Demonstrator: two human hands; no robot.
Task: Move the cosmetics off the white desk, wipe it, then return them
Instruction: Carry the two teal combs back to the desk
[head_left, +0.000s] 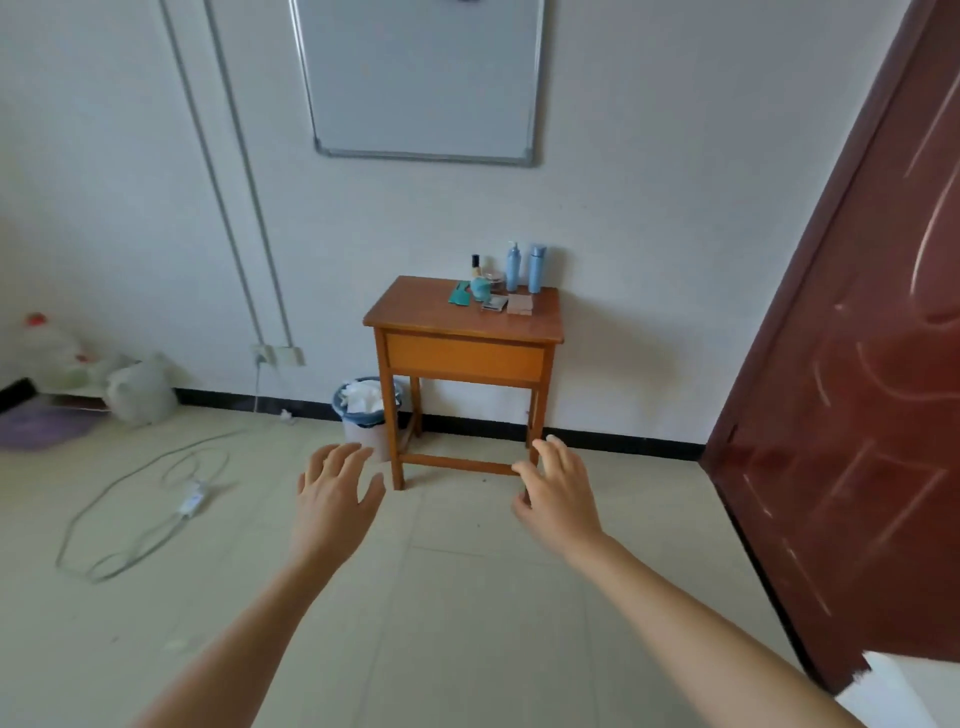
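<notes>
Ahead, cosmetics (481, 287) on table (415, 307); labels illegible

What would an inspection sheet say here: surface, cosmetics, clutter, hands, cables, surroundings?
Surface: small wooden table, against the wall, left half bare.
Job's things: two blue bottles upright at back right; small bottle, teal items, flat cases beside them.
Clutter: bin with white paper beside the table; bags at left.
Hands: left hand and right hand open, holding nothing.
Cables: white extension cord looped on floor.
Surroundings: whiteboard, brown door.
</notes>
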